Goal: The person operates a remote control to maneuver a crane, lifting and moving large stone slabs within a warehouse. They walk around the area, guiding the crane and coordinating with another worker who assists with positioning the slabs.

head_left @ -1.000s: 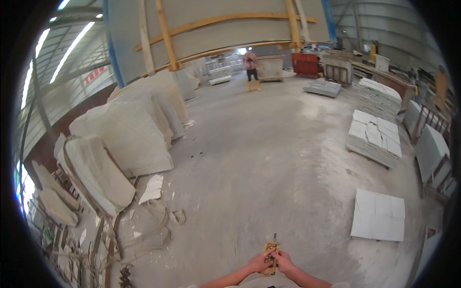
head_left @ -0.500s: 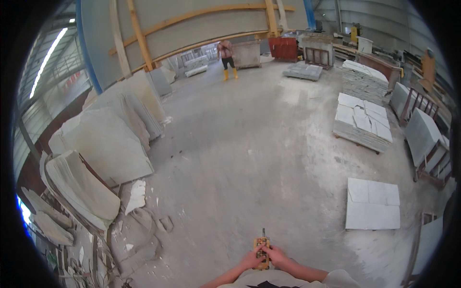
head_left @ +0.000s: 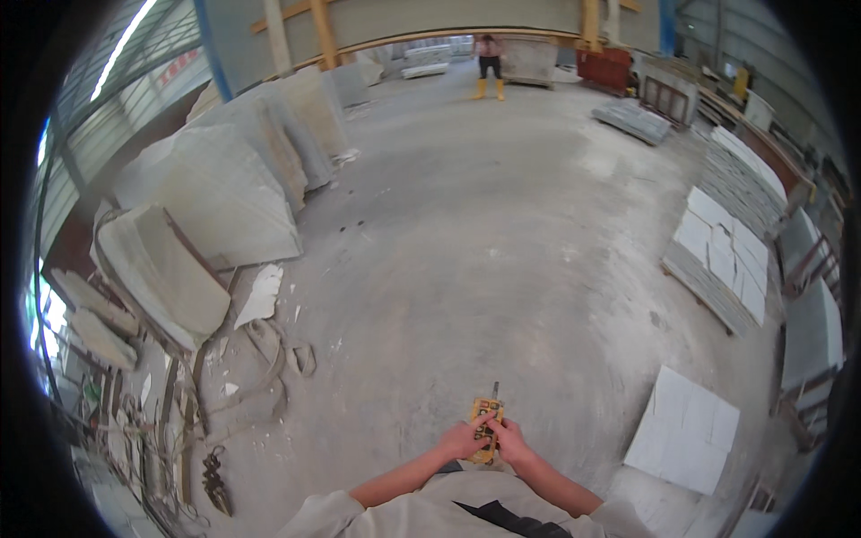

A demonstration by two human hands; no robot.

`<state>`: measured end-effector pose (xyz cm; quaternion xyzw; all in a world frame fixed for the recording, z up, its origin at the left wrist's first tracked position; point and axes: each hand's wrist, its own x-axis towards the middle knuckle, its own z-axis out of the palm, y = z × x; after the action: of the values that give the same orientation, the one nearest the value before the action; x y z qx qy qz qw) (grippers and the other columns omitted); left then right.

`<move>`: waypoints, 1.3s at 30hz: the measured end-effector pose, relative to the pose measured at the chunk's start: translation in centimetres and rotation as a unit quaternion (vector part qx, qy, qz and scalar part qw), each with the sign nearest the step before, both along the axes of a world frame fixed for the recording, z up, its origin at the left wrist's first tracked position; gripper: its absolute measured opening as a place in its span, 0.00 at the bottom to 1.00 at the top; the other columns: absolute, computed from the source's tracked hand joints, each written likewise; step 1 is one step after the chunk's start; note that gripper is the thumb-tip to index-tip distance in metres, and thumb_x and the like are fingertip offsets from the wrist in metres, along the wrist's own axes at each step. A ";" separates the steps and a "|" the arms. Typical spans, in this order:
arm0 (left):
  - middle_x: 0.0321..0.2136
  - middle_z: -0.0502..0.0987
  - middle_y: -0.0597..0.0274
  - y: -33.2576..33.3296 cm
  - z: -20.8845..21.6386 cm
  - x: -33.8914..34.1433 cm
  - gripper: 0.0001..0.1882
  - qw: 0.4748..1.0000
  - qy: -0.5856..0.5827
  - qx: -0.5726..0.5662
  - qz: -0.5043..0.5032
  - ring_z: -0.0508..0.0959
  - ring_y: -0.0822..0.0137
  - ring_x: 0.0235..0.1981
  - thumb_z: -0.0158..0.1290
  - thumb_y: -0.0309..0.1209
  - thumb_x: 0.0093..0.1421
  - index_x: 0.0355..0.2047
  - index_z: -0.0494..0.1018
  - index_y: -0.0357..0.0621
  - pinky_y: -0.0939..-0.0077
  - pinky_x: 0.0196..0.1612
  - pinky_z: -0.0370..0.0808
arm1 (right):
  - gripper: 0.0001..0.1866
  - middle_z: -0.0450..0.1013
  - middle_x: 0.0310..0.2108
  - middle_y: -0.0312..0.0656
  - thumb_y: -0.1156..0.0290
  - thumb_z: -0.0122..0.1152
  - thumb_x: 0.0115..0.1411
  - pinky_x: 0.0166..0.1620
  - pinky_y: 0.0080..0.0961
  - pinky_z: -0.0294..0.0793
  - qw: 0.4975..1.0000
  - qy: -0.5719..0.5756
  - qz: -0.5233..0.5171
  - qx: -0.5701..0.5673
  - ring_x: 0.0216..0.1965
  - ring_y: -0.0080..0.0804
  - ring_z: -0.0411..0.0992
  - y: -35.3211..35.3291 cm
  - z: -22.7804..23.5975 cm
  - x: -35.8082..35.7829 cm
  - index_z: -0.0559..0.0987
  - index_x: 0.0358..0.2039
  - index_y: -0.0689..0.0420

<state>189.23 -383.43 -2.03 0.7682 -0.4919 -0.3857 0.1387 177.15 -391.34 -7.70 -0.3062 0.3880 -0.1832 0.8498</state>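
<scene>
A yellow handheld remote control (head_left: 485,408) with dark buttons and a short dark antenna is held in front of my body. My left hand (head_left: 460,440) wraps its left side, and one of its digits lies across the buttons. From the other side my right hand (head_left: 511,441) grips the same remote, its thumb on the button face. Both forearms are bent inward. Ahead, across the top of the picture, a large grey slab (head_left: 404,21) stands upright with wooden beams (head_left: 322,31) and pale straps against it; its upper part is cut off.
Stone slabs (head_left: 215,193) lean along the left, with straps and broken pieces (head_left: 263,296) near them. A rusty chain-like piece (head_left: 215,484) lies lower left. On the right are a white slab (head_left: 686,429) and stacked slabs (head_left: 722,247). A person in yellow boots (head_left: 490,67) stands far ahead.
My view has tilted down and turned somewhat left, so the surroundings sit further right and the far slab higher. More of my forearms shows. Both hands still hold the remote.
</scene>
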 end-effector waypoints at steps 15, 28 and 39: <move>0.30 0.72 0.41 -10.2 -0.4 9.4 0.35 0.991 0.097 -0.084 -0.039 0.74 0.46 0.32 0.51 0.41 0.53 0.58 0.49 0.77 0.59 0.36 0.71 | 0.15 0.71 0.35 0.42 0.66 0.54 0.57 0.33 0.29 0.73 0.997 0.059 -0.031 -0.030 0.34 0.31 0.72 -10.1 0.2 8.5 0.69 0.41 0.63; 0.31 0.74 0.48 -14.2 -1.2 17.2 0.35 0.998 0.059 -0.035 0.010 0.73 0.49 0.35 0.51 0.42 0.51 0.58 0.50 0.78 0.60 0.38 0.71 | 0.14 0.71 0.36 0.42 0.69 0.54 0.58 0.36 0.28 0.72 1.000 0.010 -0.017 -0.010 0.35 0.31 0.71 -14.4 -1.4 16.9 0.70 0.41 0.63; 0.32 0.72 0.43 -22.7 -3.1 22.1 0.35 0.995 0.021 -0.066 0.071 0.74 0.47 0.33 0.52 0.43 0.52 0.58 0.49 0.80 0.59 0.36 0.72 | 0.15 0.71 0.37 0.43 0.68 0.53 0.58 0.37 0.29 0.72 0.998 -0.011 0.059 -0.008 0.36 0.31 0.71 -24.3 -1.3 23.1 0.69 0.42 0.63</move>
<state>211.29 -406.14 -5.16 0.7821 -0.4577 -0.3571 0.2265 200.25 -415.60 -8.98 -0.3332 0.3588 -0.1391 0.8607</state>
